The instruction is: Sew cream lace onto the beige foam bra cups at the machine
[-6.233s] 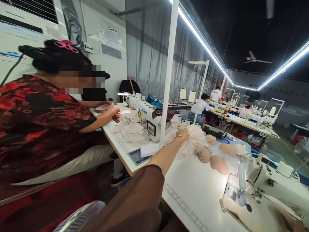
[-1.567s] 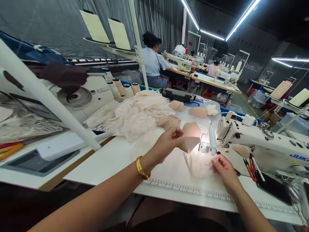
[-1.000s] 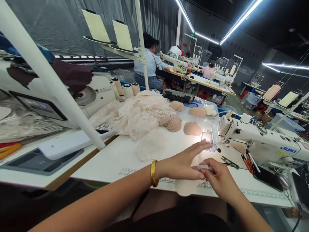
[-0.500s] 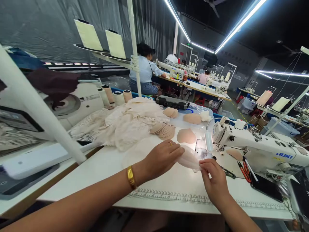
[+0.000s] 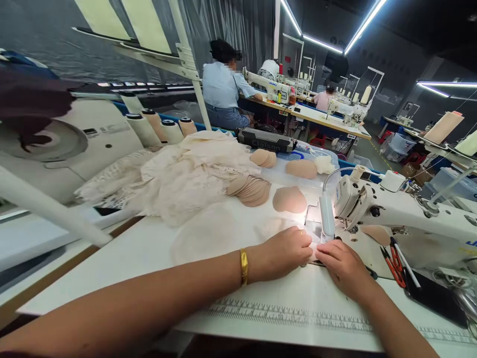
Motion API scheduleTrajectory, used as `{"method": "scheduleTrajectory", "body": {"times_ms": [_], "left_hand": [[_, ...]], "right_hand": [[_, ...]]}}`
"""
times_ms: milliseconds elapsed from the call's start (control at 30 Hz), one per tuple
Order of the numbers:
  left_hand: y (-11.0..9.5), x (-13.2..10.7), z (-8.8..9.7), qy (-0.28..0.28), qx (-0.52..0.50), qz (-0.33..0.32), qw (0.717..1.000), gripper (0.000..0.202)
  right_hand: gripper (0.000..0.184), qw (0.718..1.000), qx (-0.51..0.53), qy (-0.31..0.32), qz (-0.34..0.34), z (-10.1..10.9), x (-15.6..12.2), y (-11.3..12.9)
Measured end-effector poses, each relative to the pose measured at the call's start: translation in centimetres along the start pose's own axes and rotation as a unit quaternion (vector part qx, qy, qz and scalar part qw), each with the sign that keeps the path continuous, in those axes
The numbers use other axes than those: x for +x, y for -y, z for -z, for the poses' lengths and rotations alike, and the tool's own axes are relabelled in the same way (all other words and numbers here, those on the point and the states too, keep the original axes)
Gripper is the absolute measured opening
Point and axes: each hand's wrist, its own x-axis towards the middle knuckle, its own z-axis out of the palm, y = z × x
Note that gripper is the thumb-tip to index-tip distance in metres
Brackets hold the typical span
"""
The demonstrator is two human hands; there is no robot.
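Note:
A sheer, pale fabric piece lies by the lit needle area of a white sewing machine. My left hand is closed on its near edge, fingers bent and pressed together, with a gold bracelet at the wrist. Just to the right, close to the presser foot, my right hand pinches the same fabric. Fingers cover most of the held edge. Beyond my left hand rests a beige oval pad, and a fanned stack of beige pads is left of that.
A heap of cream fabric covers the back left, near thread cones. Red-handled snips and a black phone lie at right. A printed ruler runs along the front edge. A co-worker sits beyond.
Both hands have moved away from me to the machine's needle area, bringing the sheer fabric down onto the bed and drawing closer together. The view has shifted slightly.

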Motion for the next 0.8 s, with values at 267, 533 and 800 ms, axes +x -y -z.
{"method": "scheduleTrajectory", "body": {"times_ms": [267, 533, 800], "left_hand": [[0.1, -1.2, -0.6, -0.002, -0.058, 0.014, 0.998, 0.023], [-0.2, -1.1, -0.8, -0.023, -0.093, 0.032, 0.995, 0.019], [-0.1, -1.0, -0.5, -0.022, -0.113, 0.030, 0.993, 0.018]], "right_hand": [[0.041, 0.999, -0.023, 0.021, -0.018, 0.9, -0.2, 0.4], [0.040, 0.999, 0.011, 0.046, -0.021, 1.7, 0.0, 1.0], [0.038, 0.998, 0.025, 0.049, -0.028, 1.9, -0.1, 0.9]]}}
